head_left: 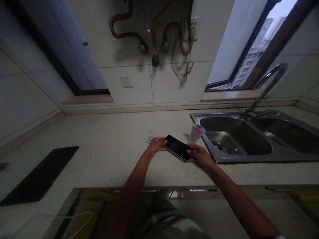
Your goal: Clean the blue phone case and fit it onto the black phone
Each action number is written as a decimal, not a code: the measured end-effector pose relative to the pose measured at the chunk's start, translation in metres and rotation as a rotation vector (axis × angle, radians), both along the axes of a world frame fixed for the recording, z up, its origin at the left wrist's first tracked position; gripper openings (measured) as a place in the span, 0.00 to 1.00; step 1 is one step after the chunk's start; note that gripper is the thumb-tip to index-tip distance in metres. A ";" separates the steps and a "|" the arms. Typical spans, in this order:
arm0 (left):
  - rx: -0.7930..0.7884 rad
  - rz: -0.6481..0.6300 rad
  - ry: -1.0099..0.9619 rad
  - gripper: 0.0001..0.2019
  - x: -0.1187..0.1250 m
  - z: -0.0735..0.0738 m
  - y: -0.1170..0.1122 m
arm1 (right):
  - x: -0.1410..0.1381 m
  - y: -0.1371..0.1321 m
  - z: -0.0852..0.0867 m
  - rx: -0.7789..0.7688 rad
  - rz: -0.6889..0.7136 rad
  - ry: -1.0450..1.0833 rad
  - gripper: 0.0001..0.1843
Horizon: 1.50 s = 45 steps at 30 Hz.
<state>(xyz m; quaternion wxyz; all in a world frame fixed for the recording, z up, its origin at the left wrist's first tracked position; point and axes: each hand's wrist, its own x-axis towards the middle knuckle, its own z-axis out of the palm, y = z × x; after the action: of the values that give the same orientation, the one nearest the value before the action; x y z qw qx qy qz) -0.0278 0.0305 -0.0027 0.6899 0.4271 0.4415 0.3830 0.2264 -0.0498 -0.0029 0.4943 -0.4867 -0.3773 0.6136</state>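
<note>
A black smartphone (178, 148) with a dark screen lies flat-on between my two hands, just above the pale stone countertop (104, 162). My left hand (156, 146) grips its left end, with the fingers across the edge. My right hand (200, 156) holds the opposite corner, and the fingers reach over the lower right edge. A small white scrap (150, 139) lies on the counter just past my left fingers. Beyond my right hand stands a clear plastic cup (196, 132) with a pink label, next to the sink rim.
A double stainless steel sink (235, 137) with a curved faucet (267, 89) fills the right side. A black mat (37, 176) lies on the counter at left. Hoses (152, 33) and a wall socket (126, 81) are on the tiled wall; a white cable (74, 222) hangs below the counter.
</note>
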 end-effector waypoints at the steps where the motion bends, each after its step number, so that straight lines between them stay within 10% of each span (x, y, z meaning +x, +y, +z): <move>1: 0.002 0.008 0.002 0.23 0.000 0.000 0.000 | 0.000 0.000 0.000 0.009 0.001 -0.021 0.28; 9: 0.000 0.063 0.005 0.19 0.001 -0.005 -0.003 | 0.007 -0.005 0.010 0.038 0.213 -0.397 0.41; 13: 0.000 0.108 -0.021 0.17 0.000 -0.004 -0.001 | 0.011 -0.001 0.008 0.083 0.021 -0.481 0.31; 23: 0.024 0.120 -0.120 0.21 0.004 -0.004 -0.003 | 0.005 -0.001 0.006 0.023 0.071 0.071 0.22; 45: 0.131 0.101 -0.067 0.34 0.024 0.004 -0.017 | 0.007 0.000 0.008 0.047 -0.039 -0.027 0.21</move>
<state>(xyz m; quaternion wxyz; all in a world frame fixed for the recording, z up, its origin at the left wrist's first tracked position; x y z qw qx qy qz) -0.0034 0.0134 0.0015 0.6546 0.4353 0.4133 0.4595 0.2334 -0.0495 0.0054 0.5120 -0.4907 -0.3887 0.5882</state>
